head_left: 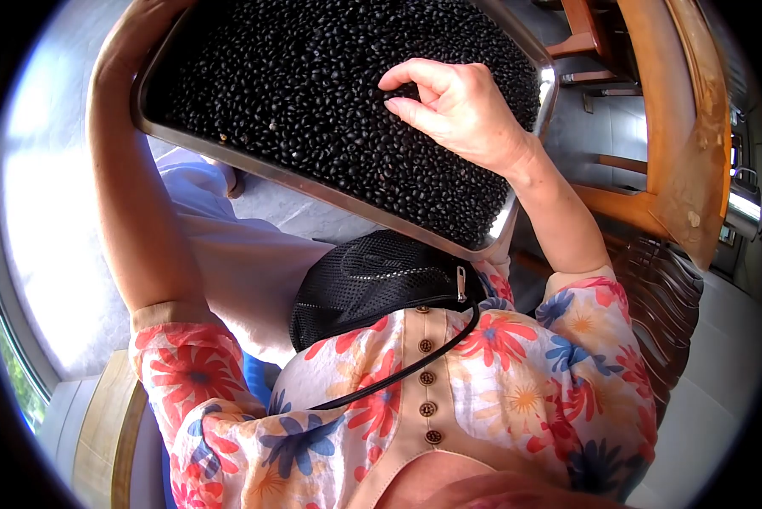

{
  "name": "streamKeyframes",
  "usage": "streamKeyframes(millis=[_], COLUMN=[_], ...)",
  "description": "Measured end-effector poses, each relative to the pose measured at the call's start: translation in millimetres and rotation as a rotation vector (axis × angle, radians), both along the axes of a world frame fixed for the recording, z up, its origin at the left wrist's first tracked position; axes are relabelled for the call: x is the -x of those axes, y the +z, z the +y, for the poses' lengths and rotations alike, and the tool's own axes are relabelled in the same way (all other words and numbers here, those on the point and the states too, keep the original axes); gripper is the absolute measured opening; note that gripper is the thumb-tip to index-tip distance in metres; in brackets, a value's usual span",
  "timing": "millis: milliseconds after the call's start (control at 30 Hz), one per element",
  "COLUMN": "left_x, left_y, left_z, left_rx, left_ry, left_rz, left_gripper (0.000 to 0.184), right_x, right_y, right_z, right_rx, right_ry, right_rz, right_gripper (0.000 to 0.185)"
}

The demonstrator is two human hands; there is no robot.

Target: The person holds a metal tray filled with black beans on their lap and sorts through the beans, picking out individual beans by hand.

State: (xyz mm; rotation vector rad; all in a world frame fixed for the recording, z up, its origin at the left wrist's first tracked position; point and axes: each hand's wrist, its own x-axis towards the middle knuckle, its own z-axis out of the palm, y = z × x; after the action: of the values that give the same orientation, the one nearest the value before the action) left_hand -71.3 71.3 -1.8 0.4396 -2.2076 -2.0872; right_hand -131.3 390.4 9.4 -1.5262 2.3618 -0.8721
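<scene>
A rectangular metal tray (262, 172) is tilted above my lap, covered with many small black beans (296, 93). At its far left side, my left hand (150, 15) grips the rim; the top of the view cuts off part of this hand and its fingers are hidden. My right hand (457, 106) hovers over the right half of the beans. Its thumb and forefinger are curled close together in a pinch, the tips just over the beans. Whether a bean sits between them cannot be made out. A few pale bits (223, 137) lie among the beans near the left edge.
A black mesh bag (364, 276) with a zip and strap rests on my lap beneath the tray's near edge. Wooden furniture (652, 110) stands close on the right, beside a dark slatted chair back (665, 297). A wooden ledge (109, 424) is at lower left.
</scene>
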Motion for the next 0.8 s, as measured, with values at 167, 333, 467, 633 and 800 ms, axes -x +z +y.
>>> streamKeyframes(millis=[167,333,467,633,800], left_x=[-1.1,-0.5,1.6,0.8,-2.1], left_y=[1.7,-1.2,-3.3,-1.7,4.3], left_z=[3.4,3.9,-6.9,-4.4,8.0], left_rx=[0.061,0.061,0.029,0.057,-0.002], left_ry=[0.047,0.067,-0.028,-0.025,0.026], left_rz=[0.005,0.018,-0.004,-0.009,-0.004], left_gripper=[0.026,0.027,0.027,0.027,0.026], right_x=[1.0,3.7,21.3,19.9,-11.2], right_y=[-3.3,9.3,15.0,13.6,12.1], right_z=[-1.2,-0.3,18.5,29.5,15.1], right_rx=[-0.005,0.053,0.407,0.467,-0.052], right_ry=[0.002,-0.045,0.11,0.199,0.105], right_rz=[-0.006,-0.452,-1.397,-1.576,-1.157], right_gripper=[0.013,0.01,0.014,0.017,0.018])
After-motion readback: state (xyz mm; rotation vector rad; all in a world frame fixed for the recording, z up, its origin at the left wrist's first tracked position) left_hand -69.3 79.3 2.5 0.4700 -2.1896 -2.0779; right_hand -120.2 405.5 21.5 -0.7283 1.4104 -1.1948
